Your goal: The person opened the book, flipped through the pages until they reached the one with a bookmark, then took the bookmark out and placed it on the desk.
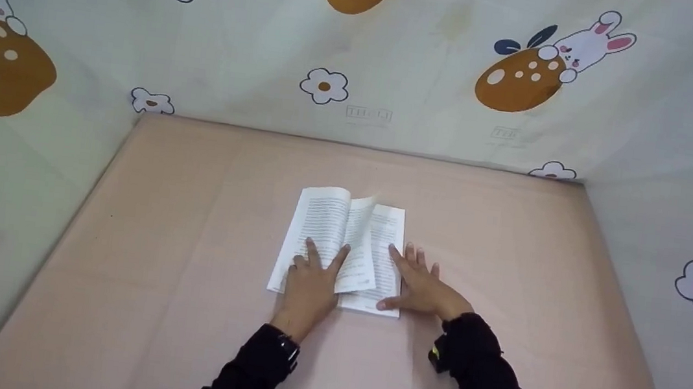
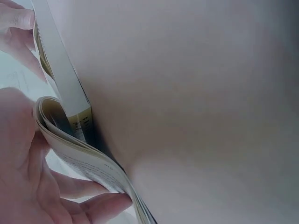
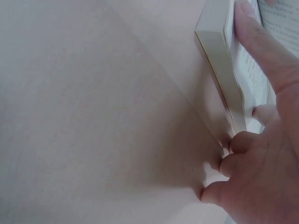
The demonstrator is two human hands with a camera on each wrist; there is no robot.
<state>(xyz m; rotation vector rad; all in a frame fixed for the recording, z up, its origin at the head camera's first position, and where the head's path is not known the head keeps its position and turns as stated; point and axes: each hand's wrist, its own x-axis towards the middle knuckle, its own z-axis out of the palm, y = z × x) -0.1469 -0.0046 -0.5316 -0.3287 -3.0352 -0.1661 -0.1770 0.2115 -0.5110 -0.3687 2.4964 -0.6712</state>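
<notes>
Open book point(image 1: 344, 246), lying flat at the middle of the pink counter point(image 1: 180, 280), a sheaf of pages point(image 1: 362, 235) arched above its spine. Left hand point(image 1: 310, 282): fingers point(image 1: 312, 252) spread straight, pressing the left-hand page. Right hand point(image 1: 420, 288): thumb along the book's near edge, remaining fingers point(image 3: 238, 147) extended on the counter just beside its right edge. Cloth walls point(image 1: 400, 63) printed with rabbits and flowers enclose the counter behind and to either side of the book.

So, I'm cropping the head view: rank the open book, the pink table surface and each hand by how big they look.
1. pink table surface
2. open book
3. left hand and right hand, which look alike in size.
</notes>
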